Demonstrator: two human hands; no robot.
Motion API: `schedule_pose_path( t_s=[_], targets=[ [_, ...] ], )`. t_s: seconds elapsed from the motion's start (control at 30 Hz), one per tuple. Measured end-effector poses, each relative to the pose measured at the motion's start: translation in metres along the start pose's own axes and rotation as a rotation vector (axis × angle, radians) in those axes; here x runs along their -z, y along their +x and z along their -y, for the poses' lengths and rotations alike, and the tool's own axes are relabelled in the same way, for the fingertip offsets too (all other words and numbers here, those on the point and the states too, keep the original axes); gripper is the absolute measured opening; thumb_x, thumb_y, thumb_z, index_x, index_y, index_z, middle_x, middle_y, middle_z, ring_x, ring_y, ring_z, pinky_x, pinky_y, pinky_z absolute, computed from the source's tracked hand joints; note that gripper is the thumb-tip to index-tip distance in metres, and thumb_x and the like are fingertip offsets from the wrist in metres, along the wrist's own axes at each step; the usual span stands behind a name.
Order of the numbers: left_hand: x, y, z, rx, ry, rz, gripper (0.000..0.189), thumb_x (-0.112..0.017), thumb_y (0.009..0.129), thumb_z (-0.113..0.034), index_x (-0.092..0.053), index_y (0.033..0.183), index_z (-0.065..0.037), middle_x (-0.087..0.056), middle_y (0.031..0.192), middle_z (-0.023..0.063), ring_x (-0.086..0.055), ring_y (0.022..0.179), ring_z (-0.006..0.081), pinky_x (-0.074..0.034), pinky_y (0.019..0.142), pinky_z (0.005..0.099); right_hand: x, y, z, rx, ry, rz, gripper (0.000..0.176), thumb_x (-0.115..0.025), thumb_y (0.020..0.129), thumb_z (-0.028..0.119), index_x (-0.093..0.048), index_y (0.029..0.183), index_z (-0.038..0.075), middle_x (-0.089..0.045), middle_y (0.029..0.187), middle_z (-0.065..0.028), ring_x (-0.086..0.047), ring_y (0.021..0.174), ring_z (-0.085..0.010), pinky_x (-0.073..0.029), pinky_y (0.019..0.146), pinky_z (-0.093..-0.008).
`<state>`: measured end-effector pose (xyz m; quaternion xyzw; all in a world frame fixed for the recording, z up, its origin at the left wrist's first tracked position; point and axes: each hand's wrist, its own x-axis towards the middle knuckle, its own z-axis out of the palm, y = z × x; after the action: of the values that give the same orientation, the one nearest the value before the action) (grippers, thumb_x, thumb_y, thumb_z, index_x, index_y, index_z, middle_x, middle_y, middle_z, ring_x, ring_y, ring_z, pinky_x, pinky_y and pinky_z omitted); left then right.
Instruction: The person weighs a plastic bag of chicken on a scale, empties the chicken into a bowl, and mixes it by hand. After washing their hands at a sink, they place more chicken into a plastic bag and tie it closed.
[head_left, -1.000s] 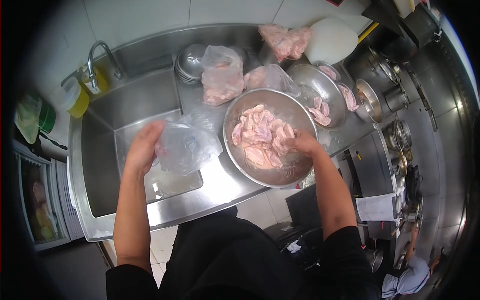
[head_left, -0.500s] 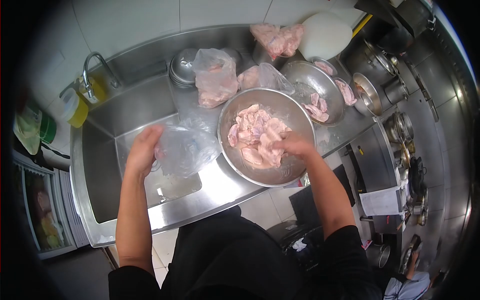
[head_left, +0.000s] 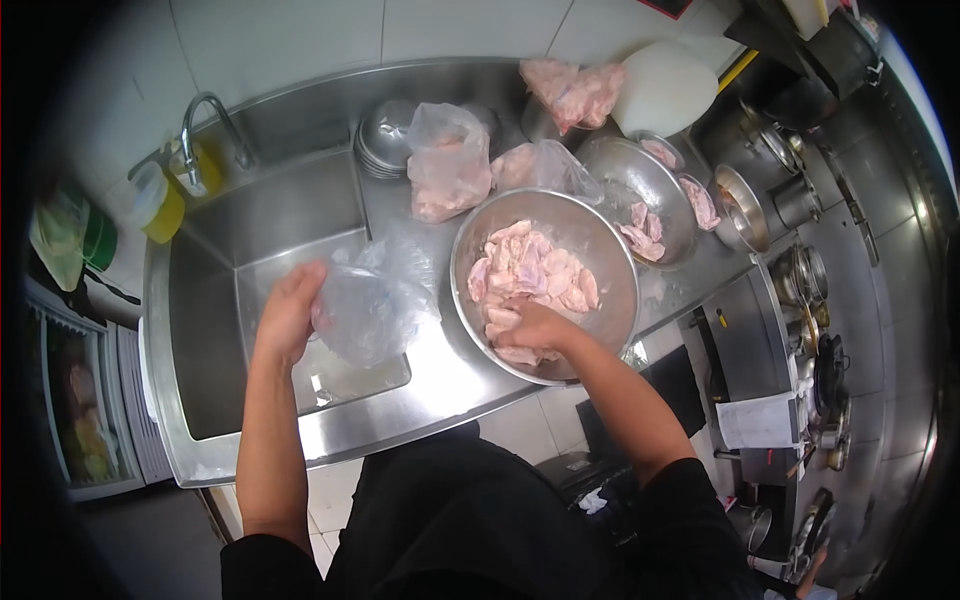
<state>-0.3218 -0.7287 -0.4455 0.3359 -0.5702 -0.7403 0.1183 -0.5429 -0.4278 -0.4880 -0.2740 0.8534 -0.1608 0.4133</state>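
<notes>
My left hand (head_left: 292, 312) is closed on the edge of a clear plastic bag (head_left: 372, 315), which hangs over the sink's right rim and looks empty. A large steel bowl (head_left: 615, 290) stands on the counter right of the bag. Inside it lies a heap of raw chicken pieces (head_left: 545, 265), pale pink and wet. My right hand (head_left: 535, 328) reaches into the near left part of the bowl, its fingers curled round some chicken pieces and partly hidden among them.
Filled bags of raw meat (head_left: 447, 170) stand behind the bowl, beside stacked metal bowls (head_left: 383, 140). A second steel bowl (head_left: 675, 215) with chicken sits at right. The sink (head_left: 210, 350) with its faucet (head_left: 190, 140) is at left. Another person's hand (head_left: 815, 575) shows at lower right.
My right hand has moved from the bowl's right side to its near left side, leaving the pieces it touched on the heap. The left hand still holds the bag; the view shifted slightly.
</notes>
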Motion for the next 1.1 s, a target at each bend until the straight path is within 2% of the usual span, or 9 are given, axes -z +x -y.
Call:
schedule_pose_path(
  t_s=[0.13,0.23,0.33,0.47,0.63,0.73,0.83,0.93,1.1],
  targets=[
    [0.009,-0.005,0.005,-0.014,-0.019,0.011,0.030,-0.060,0.095,-0.036,-0.062,0.105,-0.008,-0.049,0.067,-0.0036,-0.048,0.057,0.0072,-0.046,0.053,0.0241,0.007,-0.002,0.010,-0.251,0.436,0.216,0.084,-0.070,0.078,0.039,-0.033,0.148,0.012,-0.034,0.150,-0.0157,-0.035,0.136,-0.0324,-0.036,0.105,-0.0552],
    [0.012,-0.010,0.007,-0.021,-0.035,-0.024,0.030,-0.060,0.094,-0.036,-0.062,0.104,-0.008,-0.048,0.065,-0.0040,-0.046,0.055,0.0072,-0.045,0.052,0.0241,0.010,0.018,-0.015,-0.147,0.636,0.415,0.084,-0.069,0.081,0.038,-0.027,0.150,0.013,-0.030,0.151,-0.0128,-0.032,0.136,-0.0334,-0.040,0.095,-0.0622],
    [0.014,-0.015,0.009,-0.019,-0.033,-0.059,0.030,-0.060,0.094,-0.035,-0.062,0.104,-0.007,-0.048,0.065,-0.0039,-0.045,0.054,0.0073,-0.045,0.052,0.0246,0.017,0.011,-0.002,-0.081,0.681,0.420,0.079,-0.067,0.084,0.032,-0.026,0.150,0.019,-0.033,0.148,-0.0113,-0.033,0.133,-0.0313,-0.041,0.091,-0.0632],
    [0.019,-0.025,0.008,0.007,-0.008,-0.072,0.029,-0.060,0.095,-0.034,-0.062,0.106,-0.007,-0.048,0.066,-0.0033,-0.045,0.056,0.0072,-0.044,0.052,0.0250,0.015,0.020,0.000,-0.025,0.650,0.446,0.086,-0.070,0.080,0.027,-0.023,0.151,0.022,-0.034,0.146,-0.0119,-0.039,0.129,-0.0296,-0.044,0.092,-0.0543],
    [0.018,-0.032,0.009,0.023,-0.024,-0.098,0.029,-0.059,0.095,-0.032,-0.062,0.108,-0.006,-0.048,0.067,-0.0030,-0.046,0.056,0.0074,-0.044,0.052,0.0247,0.005,0.013,0.001,0.030,0.422,0.245,0.100,-0.076,0.069,0.019,-0.021,0.152,0.020,-0.039,0.143,-0.0144,-0.044,0.124,-0.0300,-0.046,0.092,-0.0443],
    [0.018,-0.033,0.011,0.018,-0.040,-0.096,0.028,-0.059,0.095,-0.031,-0.062,0.108,-0.006,-0.049,0.069,-0.0030,-0.047,0.057,0.0075,-0.045,0.052,0.0249,-0.005,0.020,-0.015,0.116,0.562,0.206,0.103,-0.080,0.064,0.018,-0.025,0.151,0.011,-0.045,0.138,-0.0166,-0.046,0.124,-0.0289,-0.048,0.091,-0.0429],
    [0.016,-0.032,0.013,0.010,-0.066,-0.098,0.028,-0.059,0.096,-0.031,-0.062,0.108,-0.006,-0.050,0.070,-0.0030,-0.048,0.058,0.0076,-0.045,0.052,0.0249,-0.006,0.027,-0.022,0.234,0.453,0.108,0.100,-0.081,0.064,0.018,-0.029,0.147,0.001,-0.051,0.132,-0.0186,-0.050,0.122,-0.0281,-0.047,0.093,-0.0403],
    [0.017,-0.030,0.016,0.014,-0.066,-0.095,0.028,-0.059,0.096,-0.032,-0.062,0.108,-0.006,-0.052,0.071,-0.0028,-0.048,0.058,0.0078,-0.046,0.052,0.0252,0.003,0.004,0.004,0.172,0.389,0.015,0.092,-0.080,0.067,0.021,-0.035,0.142,-0.004,-0.052,0.130,-0.0207,-0.052,0.120,-0.0284,-0.045,0.096,-0.0363],
    [0.019,-0.024,0.027,0.004,-0.092,-0.077,0.027,-0.059,0.096,-0.032,-0.061,0.106,-0.006,-0.053,0.070,-0.0026,-0.049,0.058,0.0081,-0.046,0.052,0.0253,0.000,0.021,0.009,0.085,0.374,0.018,0.083,-0.075,0.075,0.029,-0.037,0.141,-0.003,-0.053,0.129,-0.0193,-0.054,0.117,-0.0282,-0.046,0.094,-0.0342]
  ],
)
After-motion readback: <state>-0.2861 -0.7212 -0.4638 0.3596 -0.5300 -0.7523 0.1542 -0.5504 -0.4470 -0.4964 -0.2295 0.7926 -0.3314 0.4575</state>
